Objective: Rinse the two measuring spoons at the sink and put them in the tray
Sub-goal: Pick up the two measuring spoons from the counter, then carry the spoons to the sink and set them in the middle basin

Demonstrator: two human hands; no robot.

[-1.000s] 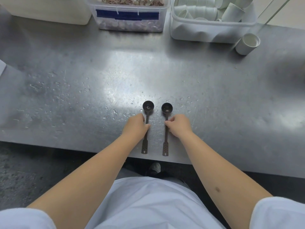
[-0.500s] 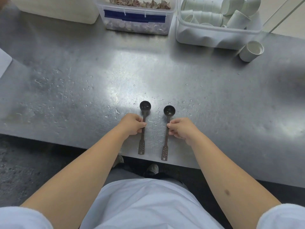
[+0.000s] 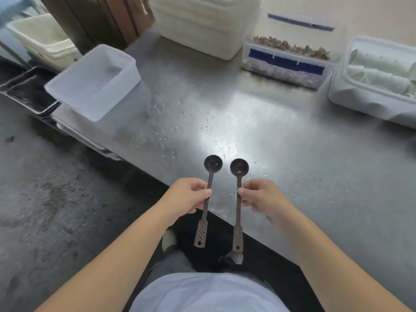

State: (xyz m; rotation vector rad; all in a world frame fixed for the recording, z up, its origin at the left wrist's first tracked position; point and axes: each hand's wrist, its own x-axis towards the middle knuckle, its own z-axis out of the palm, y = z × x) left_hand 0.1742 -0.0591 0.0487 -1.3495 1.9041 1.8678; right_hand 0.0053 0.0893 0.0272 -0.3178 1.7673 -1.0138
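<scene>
Two hands [image 3: 189, 194] [image 3: 261, 195] pinching spoons [image 3: 208, 197] [image 3: 238, 199]

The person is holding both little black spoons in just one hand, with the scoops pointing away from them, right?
Not quite. The head view shows one spoon in each hand: the left hand pinches the left spoon by its handle, and the right hand pinches the right spoon. The rest is right: both are small and dark, with the scoops pointing away from the person.

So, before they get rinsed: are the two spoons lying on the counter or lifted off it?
Lifted. The left hand and right hand each pinch one measuring spoon mid-handle, handle ends past the counter edge.
</scene>
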